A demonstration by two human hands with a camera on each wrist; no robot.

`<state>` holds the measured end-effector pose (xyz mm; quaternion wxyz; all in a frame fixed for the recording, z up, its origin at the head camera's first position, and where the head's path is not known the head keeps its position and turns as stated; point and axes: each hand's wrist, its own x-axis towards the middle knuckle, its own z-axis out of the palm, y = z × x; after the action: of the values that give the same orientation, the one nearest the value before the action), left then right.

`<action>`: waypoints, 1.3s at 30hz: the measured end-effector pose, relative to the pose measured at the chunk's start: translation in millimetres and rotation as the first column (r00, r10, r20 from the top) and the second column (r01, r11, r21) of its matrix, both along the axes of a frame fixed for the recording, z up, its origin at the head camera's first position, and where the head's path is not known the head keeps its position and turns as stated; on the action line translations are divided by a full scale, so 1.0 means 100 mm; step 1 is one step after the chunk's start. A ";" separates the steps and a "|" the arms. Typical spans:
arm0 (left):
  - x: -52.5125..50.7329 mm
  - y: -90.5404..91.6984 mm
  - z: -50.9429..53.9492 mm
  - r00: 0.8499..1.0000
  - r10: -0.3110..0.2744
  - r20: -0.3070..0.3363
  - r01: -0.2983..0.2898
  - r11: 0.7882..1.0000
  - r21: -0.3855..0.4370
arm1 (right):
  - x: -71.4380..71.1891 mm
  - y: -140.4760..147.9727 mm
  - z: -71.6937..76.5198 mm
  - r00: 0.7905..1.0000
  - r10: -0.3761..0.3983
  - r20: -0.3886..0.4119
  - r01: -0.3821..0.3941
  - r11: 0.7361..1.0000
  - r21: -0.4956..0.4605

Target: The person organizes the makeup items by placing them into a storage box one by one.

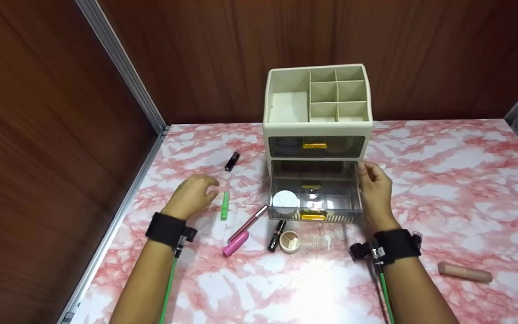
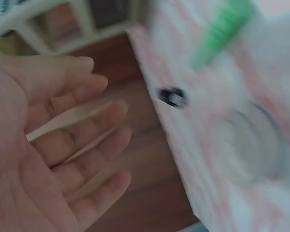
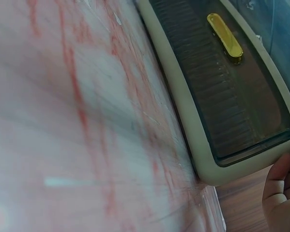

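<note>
A cream drawer organizer [image 1: 317, 128] stands at the back, its upper drawer in place and a clear drawer [image 1: 314, 217] with a gold handle pulled out below it. Inside that drawer lies a round white item [image 1: 286, 201]. My right hand [image 1: 376, 193] holds the organizer's right side, thumb and finger at its edge; the right wrist view shows the fingers [image 3: 279, 181] at the lower corner. Over the table, my left hand [image 1: 192, 195] is empty, its fingers loosely bent, beside a green tube [image 1: 225, 205]. A small black tube [image 1: 232, 161] lies beyond it.
In front of the drawer lie a slim pink lip gloss [image 1: 247, 224], a bright pink tube [image 1: 235, 243], a black tube [image 1: 277, 235] and a round three-shade compact [image 1: 290, 241]. At the right lies a beige tube [image 1: 465, 272]. Brown panels [image 1: 196, 58] enclose the table.
</note>
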<state>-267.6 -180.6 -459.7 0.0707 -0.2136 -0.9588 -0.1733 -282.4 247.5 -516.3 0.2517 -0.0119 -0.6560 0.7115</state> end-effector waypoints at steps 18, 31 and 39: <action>-0.06 -0.30 -0.42 0.971 0.149 0.188 -0.135 0.987 -0.085 | 0.04 0.02 0.03 0.999 0.006 0.039 -0.007 1.000 0.002; -0.01 -0.20 -0.25 0.998 0.051 0.048 -0.055 0.994 0.094 | 0.12 -0.02 0.13 1.000 0.027 0.006 -0.026 1.000 -0.001; 0.09 -0.04 -0.03 0.999 -0.006 -0.051 0.011 0.995 0.094 | -0.01 0.03 -0.02 1.000 0.002 0.031 -0.003 1.000 0.007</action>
<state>-258.1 -184.9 -462.3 0.1043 -0.2182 -0.9466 -0.2133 -283.3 250.4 -518.2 0.2407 -0.0211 -0.6623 0.7092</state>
